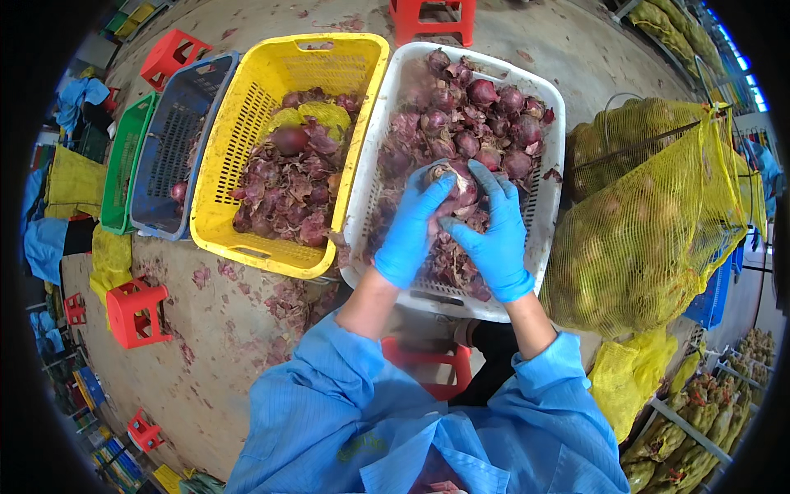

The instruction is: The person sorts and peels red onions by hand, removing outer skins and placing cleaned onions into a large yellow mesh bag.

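Observation:
Both my hands wear blue gloves and hold one red onion point(465, 191) between them, over the white basket point(553, 148). My left hand point(418, 216) is closed on the onion's left side, thumb near its pale top. Curled about the right side, my right hand point(495, 230) has its fingers on the onion. Below and beyond my hands, several red onions point(483, 92) and loose papery skins fill the basket. To the left, a yellow basket point(216, 173) holds a heap of skins point(276, 185), a dark red onion point(289, 139) and a piece of yellow mesh point(329, 115).
Full yellow mesh sacks point(634, 239) stand against the right side. Left of the yellow basket are a blue basket point(156, 165) and a green basket point(123, 177). Red stools point(138, 313) stand on the floor, where skins point(292, 305) lie scattered. A yellow mesh bag point(629, 375) lies at lower right.

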Tool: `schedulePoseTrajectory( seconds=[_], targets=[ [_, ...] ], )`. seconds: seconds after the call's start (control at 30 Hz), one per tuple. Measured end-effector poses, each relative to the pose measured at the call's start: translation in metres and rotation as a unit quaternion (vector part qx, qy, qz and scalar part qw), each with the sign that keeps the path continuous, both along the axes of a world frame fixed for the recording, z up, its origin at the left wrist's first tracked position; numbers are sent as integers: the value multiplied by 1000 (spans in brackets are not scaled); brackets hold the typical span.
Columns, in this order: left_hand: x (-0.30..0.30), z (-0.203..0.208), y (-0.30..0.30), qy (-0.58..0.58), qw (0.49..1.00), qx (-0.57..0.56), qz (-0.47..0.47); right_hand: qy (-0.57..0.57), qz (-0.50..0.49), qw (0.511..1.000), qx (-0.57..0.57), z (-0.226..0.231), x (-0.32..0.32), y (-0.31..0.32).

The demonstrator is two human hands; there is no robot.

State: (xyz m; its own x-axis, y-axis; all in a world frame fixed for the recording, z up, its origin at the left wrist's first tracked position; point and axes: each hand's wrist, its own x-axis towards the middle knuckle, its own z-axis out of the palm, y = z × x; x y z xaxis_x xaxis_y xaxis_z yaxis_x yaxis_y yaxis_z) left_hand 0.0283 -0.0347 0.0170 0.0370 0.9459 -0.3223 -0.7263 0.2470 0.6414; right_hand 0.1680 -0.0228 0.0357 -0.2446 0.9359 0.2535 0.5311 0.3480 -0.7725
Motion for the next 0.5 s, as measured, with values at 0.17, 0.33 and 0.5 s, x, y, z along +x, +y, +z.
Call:
schedulePoseTrajectory(
  seconds=[0.17, 0.33, 0.5],
  targets=[
    [-2, -30, 4, -19, 999, -3, 34, 46, -28, 997, 62, -11, 0, 6],
    [-7, -31, 8, -139, 989, -24, 45, -109, -21, 991, 77, -37, 31, 25],
    [-12, -21, 7, -51, 998, 8, 31, -75, -28, 996, 33, -33, 41, 36]
  ],
)
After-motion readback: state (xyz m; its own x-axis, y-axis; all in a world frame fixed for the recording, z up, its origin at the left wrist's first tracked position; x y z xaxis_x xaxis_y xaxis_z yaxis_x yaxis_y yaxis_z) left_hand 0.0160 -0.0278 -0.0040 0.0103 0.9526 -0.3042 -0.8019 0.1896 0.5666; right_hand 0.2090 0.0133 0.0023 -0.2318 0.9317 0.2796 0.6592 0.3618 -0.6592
